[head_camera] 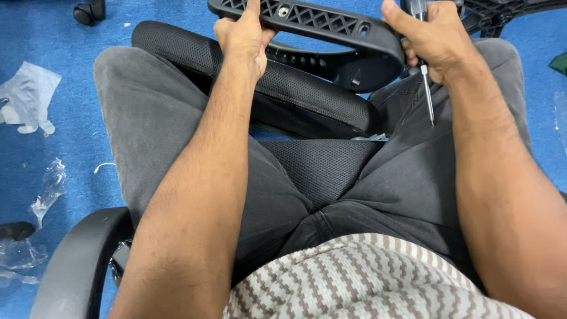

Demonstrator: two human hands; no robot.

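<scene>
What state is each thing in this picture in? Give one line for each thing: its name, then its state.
Left hand: closed around the black plastic armrest frame.
Right hand: gripping the frame's curved end together with a screwdriver, tip pointing down.
Padded mesh armrest: lying loose across the lap.
Castor wheel: detached, on the blue floor.
Plastic wrappers: torn open, crumpled.

**Blue carpet floor, scraps on it**

You've got blue carpet floor (77,147) under everything. On it, left side: crumpled clear plastic wrap (26,97) up top, more plastic scraps (47,192) lower down, and a black caster wheel (88,12) at the top edge. Small white bits nr the caster.
</scene>
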